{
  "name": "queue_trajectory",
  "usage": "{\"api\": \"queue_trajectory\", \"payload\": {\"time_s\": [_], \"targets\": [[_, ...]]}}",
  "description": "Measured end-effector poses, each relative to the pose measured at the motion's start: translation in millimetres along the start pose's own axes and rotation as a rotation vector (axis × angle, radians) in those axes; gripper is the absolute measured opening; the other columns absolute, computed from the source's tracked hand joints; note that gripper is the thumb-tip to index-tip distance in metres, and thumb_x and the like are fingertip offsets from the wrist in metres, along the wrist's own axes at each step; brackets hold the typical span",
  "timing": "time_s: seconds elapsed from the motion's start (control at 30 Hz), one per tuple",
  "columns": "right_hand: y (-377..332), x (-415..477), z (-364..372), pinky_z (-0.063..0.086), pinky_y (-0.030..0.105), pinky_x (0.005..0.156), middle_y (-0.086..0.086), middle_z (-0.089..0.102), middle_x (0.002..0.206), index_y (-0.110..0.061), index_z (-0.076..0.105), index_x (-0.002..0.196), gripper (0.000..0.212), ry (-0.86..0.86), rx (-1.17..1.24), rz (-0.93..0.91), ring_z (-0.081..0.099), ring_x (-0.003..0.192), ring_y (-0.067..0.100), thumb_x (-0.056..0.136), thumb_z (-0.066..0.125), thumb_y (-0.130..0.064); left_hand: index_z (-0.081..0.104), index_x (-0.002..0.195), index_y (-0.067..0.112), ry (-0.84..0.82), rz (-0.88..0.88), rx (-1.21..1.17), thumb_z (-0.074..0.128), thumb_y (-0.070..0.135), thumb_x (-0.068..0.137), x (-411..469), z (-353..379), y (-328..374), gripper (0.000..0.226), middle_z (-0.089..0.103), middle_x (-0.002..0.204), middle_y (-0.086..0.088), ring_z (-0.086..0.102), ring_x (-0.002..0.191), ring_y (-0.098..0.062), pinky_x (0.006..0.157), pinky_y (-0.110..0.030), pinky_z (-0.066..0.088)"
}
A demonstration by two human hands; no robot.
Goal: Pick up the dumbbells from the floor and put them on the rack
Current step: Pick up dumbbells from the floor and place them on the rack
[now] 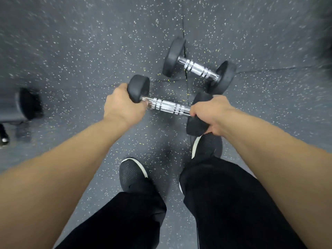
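Two-handed pickup under way.
Left hand point(122, 105) and right hand point(212, 114) each grip a head of the near dumbbell point(168, 106); second dumbbell point(197, 68) lies on floor point(71, 51) just beyond it. Next: carry to rack, unseen.

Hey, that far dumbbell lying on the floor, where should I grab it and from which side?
Take the far dumbbell by its ribbed chrome handle, from straight above, fingers wrapped across the bar. It lies flat, and the black heads hold the bar off the floor, leaving room underneath. The left hand and right hand hold the near dumbbell.
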State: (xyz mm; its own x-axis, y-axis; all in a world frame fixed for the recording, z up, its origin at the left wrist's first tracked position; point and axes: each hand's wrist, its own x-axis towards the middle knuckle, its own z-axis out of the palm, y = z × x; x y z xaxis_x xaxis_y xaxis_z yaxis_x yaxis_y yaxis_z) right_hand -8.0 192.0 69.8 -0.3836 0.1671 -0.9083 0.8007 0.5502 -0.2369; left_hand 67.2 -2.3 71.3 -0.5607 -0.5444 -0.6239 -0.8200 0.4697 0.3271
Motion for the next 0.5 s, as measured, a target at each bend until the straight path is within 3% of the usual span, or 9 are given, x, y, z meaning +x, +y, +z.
{"api": "queue_trajectory", "payload": {"time_s": [0.1, 0.23, 0.4, 0.5], "targets": [[-39.2, -64.8, -43.9, 0.062, 0.063, 0.076, 0.011, 0.072, 0.097, -0.014, 0.061, 0.117, 0.06, 0.062, -0.083, -0.118, 0.074, 0.086, 0.035, 0.058, 0.068, -0.017, 0.059, 0.106, 0.015, 0.071, 0.003, -0.061, 0.074, 0.036, 0.084, -61.0, -56.5, 36.9, 0.033, 0.069, 0.099, -0.009, 0.064, 0.099, -0.037, 0.08, -0.037, 0.051], [-115.8, -206.1, -115.6, 0.064, 0.048, 0.076, 0.007, 0.071, 0.093, -0.019, 0.065, 0.105, 0.04, 0.11, -0.086, -0.315, 0.071, 0.087, 0.033, 0.066, 0.072, -0.015, 0.059, 0.101, 0.016, 0.196, 0.066, -0.13, 0.073, 0.033, 0.085, -143.9, -187.5, 118.4, 0.027, 0.063, 0.087, -0.004, 0.063, 0.094, -0.037, 0.073, -0.034, 0.043], [-233.9, -420.9, -215.8, 0.061, 0.042, 0.082, 0.001, 0.07, 0.099, -0.02, 0.066, 0.111, 0.043, 0.202, -0.015, -0.649, 0.069, 0.095, 0.028, 0.069, 0.075, -0.021, 0.061, 0.107, 0.01, 0.432, 0.232, -0.198, 0.072, 0.033, 0.086, -257.4, -393.9, 248.7, 0.033, 0.069, 0.096, -0.008, 0.062, 0.094, -0.035, 0.071, -0.031, 0.035], [-302.4, -549.4, -276.3, 0.06, 0.042, 0.084, -0.003, 0.071, 0.103, -0.022, 0.065, 0.117, 0.044, 0.287, 0.05, -0.89, 0.068, 0.098, 0.025, 0.073, 0.074, -0.022, 0.058, 0.118, 0.015, 0.589, 0.352, -0.311, 0.071, 0.033, 0.086, -327.5, -511.6, 322.4, 0.039, 0.06, 0.087, 0.007, 0.056, 0.086, -0.022, 0.07, -0.025, 0.035]]}}
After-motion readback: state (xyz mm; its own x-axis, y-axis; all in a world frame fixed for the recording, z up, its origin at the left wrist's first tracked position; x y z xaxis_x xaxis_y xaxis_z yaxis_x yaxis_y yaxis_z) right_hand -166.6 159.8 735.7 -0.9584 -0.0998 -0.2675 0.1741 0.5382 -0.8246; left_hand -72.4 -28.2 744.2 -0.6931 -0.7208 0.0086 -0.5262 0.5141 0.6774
